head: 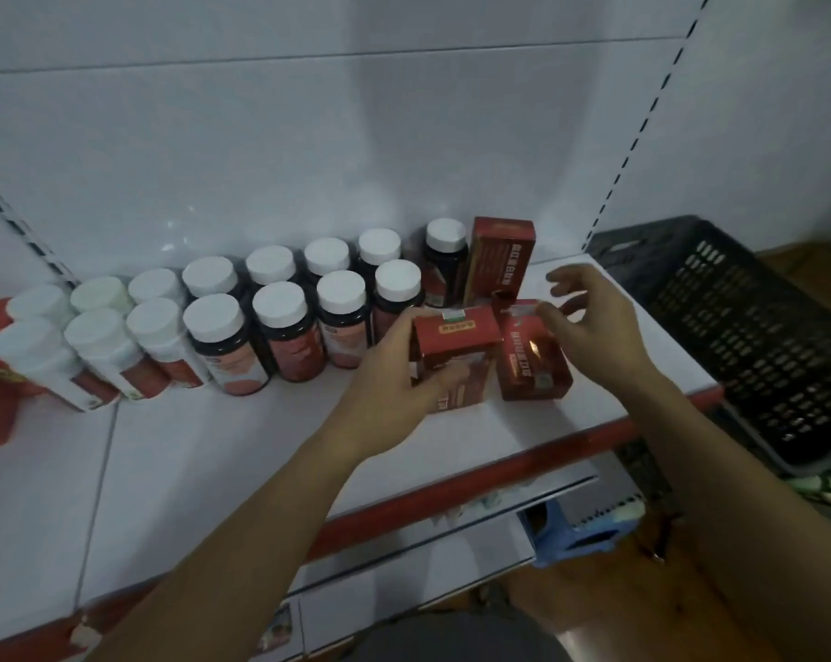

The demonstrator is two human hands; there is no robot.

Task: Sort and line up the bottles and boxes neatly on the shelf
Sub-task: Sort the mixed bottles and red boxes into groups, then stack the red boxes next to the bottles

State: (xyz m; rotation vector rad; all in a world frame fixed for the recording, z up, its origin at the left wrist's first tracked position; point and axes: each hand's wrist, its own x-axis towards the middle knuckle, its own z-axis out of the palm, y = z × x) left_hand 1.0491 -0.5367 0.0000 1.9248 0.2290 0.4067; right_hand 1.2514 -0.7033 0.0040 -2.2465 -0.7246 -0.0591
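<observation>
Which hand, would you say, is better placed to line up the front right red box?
The right hand: it is free, fingers spread right at the front right red box, while the left hand grips the neighbouring red box.

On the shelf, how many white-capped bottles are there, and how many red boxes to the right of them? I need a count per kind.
white-capped bottles: 15
red boxes: 3
total: 18

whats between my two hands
Head view: two red boxes side by side, the left red box in the left hand, the right red box near the right hand.
</observation>
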